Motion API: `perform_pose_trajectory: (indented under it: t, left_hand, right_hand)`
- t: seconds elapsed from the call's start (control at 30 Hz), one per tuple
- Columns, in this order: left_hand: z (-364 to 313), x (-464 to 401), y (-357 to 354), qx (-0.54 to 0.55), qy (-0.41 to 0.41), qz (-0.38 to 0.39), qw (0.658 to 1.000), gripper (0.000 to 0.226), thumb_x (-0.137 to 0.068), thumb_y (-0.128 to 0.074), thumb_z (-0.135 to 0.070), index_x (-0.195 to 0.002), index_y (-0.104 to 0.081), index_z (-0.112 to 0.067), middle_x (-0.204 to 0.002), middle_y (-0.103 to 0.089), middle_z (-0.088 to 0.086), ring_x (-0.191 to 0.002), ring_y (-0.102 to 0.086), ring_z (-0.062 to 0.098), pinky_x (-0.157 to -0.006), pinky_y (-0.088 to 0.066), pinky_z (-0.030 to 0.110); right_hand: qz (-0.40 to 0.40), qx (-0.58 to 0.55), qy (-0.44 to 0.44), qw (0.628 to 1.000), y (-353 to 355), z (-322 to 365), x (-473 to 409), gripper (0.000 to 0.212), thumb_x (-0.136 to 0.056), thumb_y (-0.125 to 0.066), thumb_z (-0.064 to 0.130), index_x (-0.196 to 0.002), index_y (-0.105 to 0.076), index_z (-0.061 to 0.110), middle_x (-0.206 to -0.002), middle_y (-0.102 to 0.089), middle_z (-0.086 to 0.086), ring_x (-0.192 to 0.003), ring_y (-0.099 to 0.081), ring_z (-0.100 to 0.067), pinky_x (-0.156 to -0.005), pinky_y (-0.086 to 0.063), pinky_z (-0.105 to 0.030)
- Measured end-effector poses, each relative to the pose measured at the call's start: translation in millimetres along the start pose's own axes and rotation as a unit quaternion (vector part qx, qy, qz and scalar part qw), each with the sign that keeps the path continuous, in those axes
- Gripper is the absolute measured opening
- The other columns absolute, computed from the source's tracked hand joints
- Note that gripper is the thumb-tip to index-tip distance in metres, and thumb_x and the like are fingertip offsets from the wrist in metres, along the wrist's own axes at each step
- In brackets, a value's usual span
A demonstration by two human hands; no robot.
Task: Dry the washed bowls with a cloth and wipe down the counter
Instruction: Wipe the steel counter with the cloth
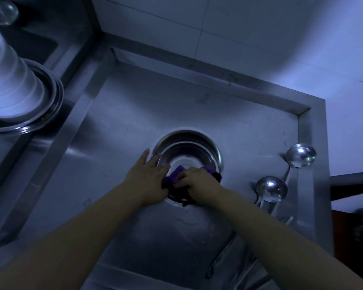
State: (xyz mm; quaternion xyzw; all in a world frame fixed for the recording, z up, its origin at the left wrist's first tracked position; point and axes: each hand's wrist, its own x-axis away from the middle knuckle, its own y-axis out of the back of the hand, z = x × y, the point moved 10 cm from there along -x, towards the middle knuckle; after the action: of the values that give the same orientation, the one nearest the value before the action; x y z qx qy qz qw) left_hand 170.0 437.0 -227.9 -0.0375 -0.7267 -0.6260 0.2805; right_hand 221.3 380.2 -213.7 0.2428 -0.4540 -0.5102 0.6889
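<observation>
Item: steel bowl. It is sitting upright on the steel counter, near the middle of the tray-like surface, mouth up. The light is dim and the far side of its inside is showing bare and shiny.

Item: purple cloth. It is lying bunched over the bowl's near rim, partly inside the bowl and partly hanging outside toward you.

Item: your left hand. You are laying it flat against the bowl's left rim, fingers straight and spread, steadying the bowl and gripping nothing.

Item: your right hand. You are curling its fingers round the cloth and pressing it onto the near rim.

Step in hand, as it appears: you are drying this bowl, working at the near edge. The counter wipe does not look started; a wet smear is showing on the steel just in front of the bowl.

Next move, as a judgement: you are needing to sweep the cloth round the inside, while the flat hand turns or braces the bowl so it does not slide on the slick steel.

Also present: a stack of white bowls in a metal basin at the left, and two ladles at the right edge, well apart from the hands.
</observation>
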Motion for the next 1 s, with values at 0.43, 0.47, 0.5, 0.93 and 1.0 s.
perform_pose_trajectory:
  t: [0.43,0.47,0.5,0.93,1.0]
  left_hand:
    - [-5,3,1,-0.024,0.047,-0.011,0.999,0.053,-0.094,-0.027,-0.043,-0.141,-0.039,-0.023,-0.155,-0.023,0.002,-0.146,0.006,0.025,-0.112,0.017,0.051]
    - [-5,3,-1,-0.025,0.05,-0.005,0.998,0.053,-0.095,-0.025,-0.043,-0.141,-0.04,-0.022,-0.155,-0.023,0.003,-0.146,0.008,0.025,-0.112,0.016,0.051]
    - [-4,3,-3,-0.027,0.051,0.001,0.998,0.053,-0.095,-0.024,-0.043,-0.14,-0.041,-0.021,-0.156,-0.023,0.003,-0.146,0.009,0.025,-0.113,0.016,0.052]
    - [49,83,47,0.071,0.077,-0.232,0.967,0.049,-0.089,-0.042,-0.017,-0.136,-0.046,-0.004,-0.145,-0.04,0.018,-0.142,-0.022,0.035,-0.116,-0.013,0.05]
    - [62,98,44,0.077,0.105,-0.228,0.965,0.048,-0.088,-0.052,-0.015,-0.133,-0.048,-0.001,-0.144,-0.041,0.021,-0.142,-0.021,0.035,-0.116,-0.016,0.05]
  right_hand:
    - [-0.027,0.275,-0.085,0.957,53,-43,11,0.041,-0.092,-0.047,0.023,-0.132,-0.05,0.033,-0.134,-0.049,-0.003,-0.121,-0.039,-0.029,-0.096,-0.029,-0.04]
    - [-0.009,0.286,-0.091,0.954,41,-41,12,0.037,-0.092,-0.046,0.024,-0.128,-0.054,0.031,-0.13,-0.052,-0.003,-0.12,-0.039,-0.029,-0.096,-0.029,-0.04]
    - [0.0,0.29,-0.098,0.952,31,-37,14,0.033,-0.091,-0.045,0.024,-0.122,-0.058,0.028,-0.125,-0.056,-0.002,-0.118,-0.039,-0.028,-0.095,-0.029,-0.04]
    - [-0.193,0.06,-0.137,0.97,-29,117,46,0.046,-0.07,-0.064,0.024,-0.115,-0.064,0.019,-0.108,-0.063,-0.011,-0.086,-0.057,-0.031,-0.072,-0.051,-0.04]
    - [-0.175,0.057,-0.123,0.975,-54,135,35,0.051,-0.079,-0.061,0.039,-0.128,-0.057,0.024,-0.13,-0.057,-0.008,-0.104,-0.057,-0.03,-0.087,-0.049,-0.042]
